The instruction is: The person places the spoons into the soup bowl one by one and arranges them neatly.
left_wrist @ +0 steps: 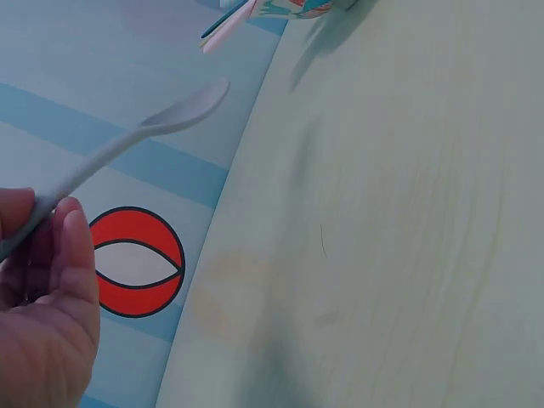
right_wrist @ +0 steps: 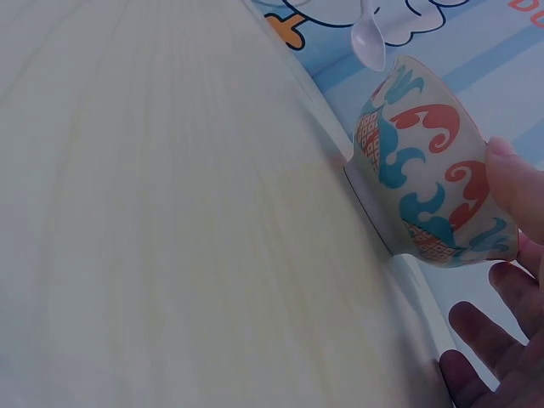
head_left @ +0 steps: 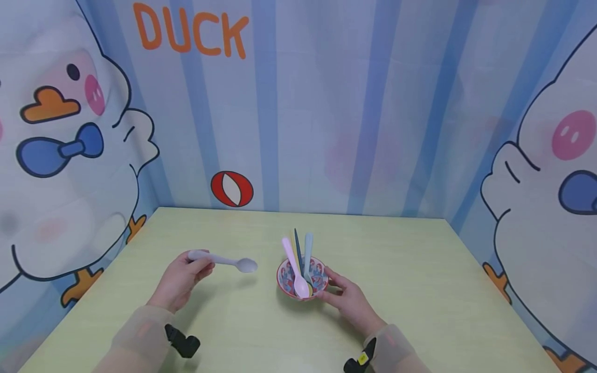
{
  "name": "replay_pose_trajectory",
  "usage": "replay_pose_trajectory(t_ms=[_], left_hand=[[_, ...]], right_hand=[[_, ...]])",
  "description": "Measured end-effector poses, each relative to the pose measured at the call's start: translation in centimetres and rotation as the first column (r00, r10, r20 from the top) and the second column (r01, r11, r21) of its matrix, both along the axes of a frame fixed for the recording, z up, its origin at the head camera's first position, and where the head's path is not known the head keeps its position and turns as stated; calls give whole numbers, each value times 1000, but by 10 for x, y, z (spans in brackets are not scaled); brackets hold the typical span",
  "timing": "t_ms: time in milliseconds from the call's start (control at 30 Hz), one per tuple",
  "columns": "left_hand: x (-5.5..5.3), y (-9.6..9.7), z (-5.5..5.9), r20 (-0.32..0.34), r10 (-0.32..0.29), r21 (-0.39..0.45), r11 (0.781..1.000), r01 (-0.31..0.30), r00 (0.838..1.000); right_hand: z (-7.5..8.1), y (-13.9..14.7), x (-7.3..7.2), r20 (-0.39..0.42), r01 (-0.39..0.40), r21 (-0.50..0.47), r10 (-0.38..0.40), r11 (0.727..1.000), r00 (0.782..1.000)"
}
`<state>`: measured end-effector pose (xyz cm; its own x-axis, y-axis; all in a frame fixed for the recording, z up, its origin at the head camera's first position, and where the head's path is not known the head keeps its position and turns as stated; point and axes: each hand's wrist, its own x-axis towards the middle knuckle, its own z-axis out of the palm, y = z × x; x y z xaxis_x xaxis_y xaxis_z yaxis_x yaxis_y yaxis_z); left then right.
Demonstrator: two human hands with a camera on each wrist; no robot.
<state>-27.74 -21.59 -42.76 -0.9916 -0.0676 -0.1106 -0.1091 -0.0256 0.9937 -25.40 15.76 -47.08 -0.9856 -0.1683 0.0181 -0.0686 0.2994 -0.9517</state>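
My left hand (head_left: 179,280) pinches a pale lavender spoon (head_left: 246,265) by its handle, above the table and left of the bowl. In the left wrist view the spoon (left_wrist: 191,106) points away from the fingertips, bowl end outward. A patterned bowl (head_left: 319,270) with a red rim stands upright on the table. My right hand (head_left: 352,303) holds its right side between thumb and forefinger, the other fingers spread apart. Inside the bowl lean a pink spoon (head_left: 300,286), a light blue spoon (head_left: 308,251), a dark blue utensil (head_left: 297,243) and a yellow one, mostly hidden.
The pale wooden table (head_left: 401,259) ends at a striped blue backdrop (head_left: 317,103) with printed ducks and a red ball (head_left: 216,189). A black wrist camera (head_left: 184,342) sits on the left sleeve, another (head_left: 359,362) on the right.
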Motion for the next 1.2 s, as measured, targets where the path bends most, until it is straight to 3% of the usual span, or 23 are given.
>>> replay_pose_trajectory(t_ms=[233, 467, 533, 733, 1200], left_hand=[[-4, 9, 1, 13, 73, 136, 988, -75, 997], [-9, 20, 4, 22, 127, 194, 972, -129, 992], [-11, 23, 6, 23, 136, 206, 969, -138, 990], [-16, 35, 8, 12, 135, 205, 970, -135, 991], [-30, 66, 15, 2, 67, 90, 994, -67, 998]], right_hand=[[6, 0, 3, 2, -7, -9, 7, 1000, 1000], [-21, 7, -15, -1, -10, 3, 10, 1000, 1000], [-22, 7, -15, 2, -12, 7, 11, 1000, 1000], [-22, 6, -16, 15, -8, 10, 8, 1000, 1000], [-22, 5, -15, 21, 4, 8, -4, 1000, 1000]])
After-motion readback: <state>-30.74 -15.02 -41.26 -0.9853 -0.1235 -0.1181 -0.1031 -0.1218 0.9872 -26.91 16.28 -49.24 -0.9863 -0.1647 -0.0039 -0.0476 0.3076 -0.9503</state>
